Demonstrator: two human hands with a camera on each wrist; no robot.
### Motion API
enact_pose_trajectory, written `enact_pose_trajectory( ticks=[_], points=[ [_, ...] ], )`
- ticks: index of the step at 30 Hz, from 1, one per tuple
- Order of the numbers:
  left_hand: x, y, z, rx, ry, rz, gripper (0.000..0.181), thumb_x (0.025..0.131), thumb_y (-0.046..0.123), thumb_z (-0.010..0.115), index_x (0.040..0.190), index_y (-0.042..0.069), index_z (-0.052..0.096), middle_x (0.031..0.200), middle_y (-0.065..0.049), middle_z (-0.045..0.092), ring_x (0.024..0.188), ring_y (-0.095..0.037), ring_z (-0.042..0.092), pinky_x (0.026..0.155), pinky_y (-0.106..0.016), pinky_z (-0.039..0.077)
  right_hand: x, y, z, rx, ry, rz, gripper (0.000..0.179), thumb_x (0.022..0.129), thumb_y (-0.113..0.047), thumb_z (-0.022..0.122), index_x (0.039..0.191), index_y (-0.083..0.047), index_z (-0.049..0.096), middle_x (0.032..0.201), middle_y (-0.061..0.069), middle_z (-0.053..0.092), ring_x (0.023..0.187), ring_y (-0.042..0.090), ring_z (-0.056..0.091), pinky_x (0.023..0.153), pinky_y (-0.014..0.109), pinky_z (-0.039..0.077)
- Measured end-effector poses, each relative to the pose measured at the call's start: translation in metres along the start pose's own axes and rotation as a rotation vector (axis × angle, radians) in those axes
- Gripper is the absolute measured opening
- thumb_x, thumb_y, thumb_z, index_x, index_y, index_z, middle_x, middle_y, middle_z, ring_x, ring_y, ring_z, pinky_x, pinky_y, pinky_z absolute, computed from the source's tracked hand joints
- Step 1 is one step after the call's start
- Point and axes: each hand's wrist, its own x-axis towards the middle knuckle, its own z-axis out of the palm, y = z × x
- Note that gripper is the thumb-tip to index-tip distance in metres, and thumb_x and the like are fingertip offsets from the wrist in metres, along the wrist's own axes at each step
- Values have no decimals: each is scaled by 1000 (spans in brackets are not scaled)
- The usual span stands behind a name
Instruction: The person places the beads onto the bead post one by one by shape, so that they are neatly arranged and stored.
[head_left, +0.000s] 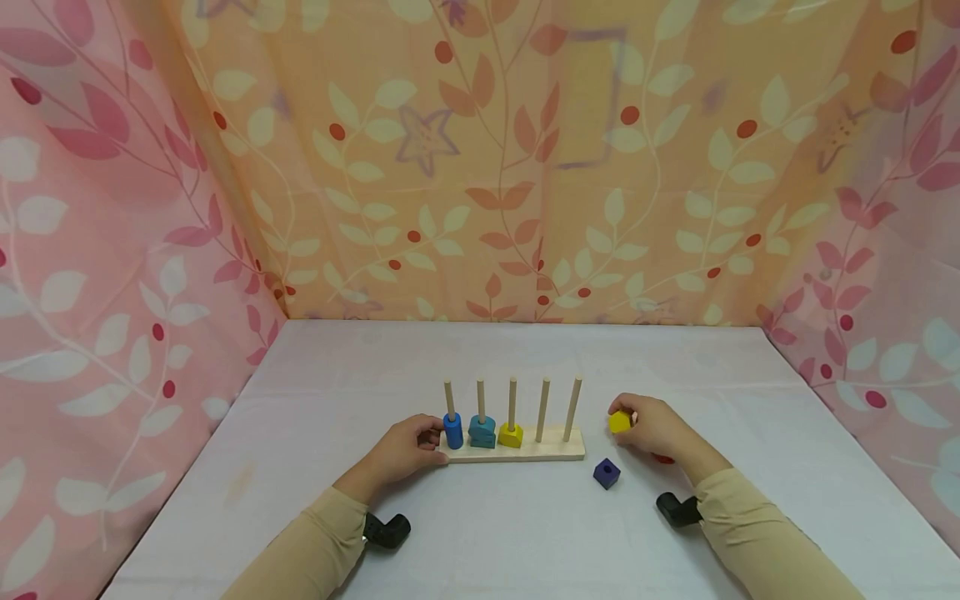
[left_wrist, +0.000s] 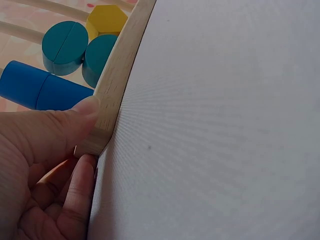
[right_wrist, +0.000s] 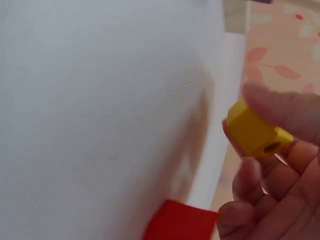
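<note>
A pale wooden peg board (head_left: 517, 455) with several upright pegs stands on the white table. Blue cylinder blocks (head_left: 453, 432) sit on its leftmost peg, teal rounded blocks (head_left: 482, 432) on the second and a yellow block (head_left: 511, 436) on the middle one; the two pegs at the right are bare. My left hand (head_left: 405, 450) grips the board's left end, thumb on its edge in the left wrist view. To the right of the board, my right hand (head_left: 660, 427) pinches a yellow block (right_wrist: 255, 131) with a hole in it between thumb and fingers.
A purple block (head_left: 607, 473) with a hole lies just right of the board's front corner. A red block (right_wrist: 181, 221) lies on the table under my right hand, mostly hidden in the head view. Patterned cloth (head_left: 480, 167) walls in the table's back and sides.
</note>
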Motion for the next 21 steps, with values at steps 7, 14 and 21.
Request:
enact_pose_trajectory(
  ticks=[7, 14, 21],
  points=[
    [0, -1, 1, -4, 5, 12, 41, 72, 21, 78, 107, 12, 60, 92, 3, 57, 86, -12, 53, 78, -29, 45, -6, -14, -12, 211, 25, -18, 30, 78, -17, 72, 99, -12, 52, 96, 7, 57, 72, 20, 45, 59, 30, 39],
    [0, -1, 1, -3, 5, 10, 40, 72, 20, 78, 107, 12, 60, 92, 4, 57, 86, -12, 53, 78, -29, 45, -15, -42, -26, 369, 113, -60, 36, 84, -21, 67, 114, -10, 51, 100, 10, 55, 70, 23, 53, 61, 29, 47],
    [0, 0, 1, -11, 9, 22, 40, 72, 19, 78, 107, 10, 60, 93, 3, 57, 86, -12, 54, 78, -27, 46, -25, -76, -45, 425, 190, -149, 32, 88, -22, 62, 116, -8, 53, 104, 12, 55, 81, 24, 59, 75, 31, 50]
  ],
)
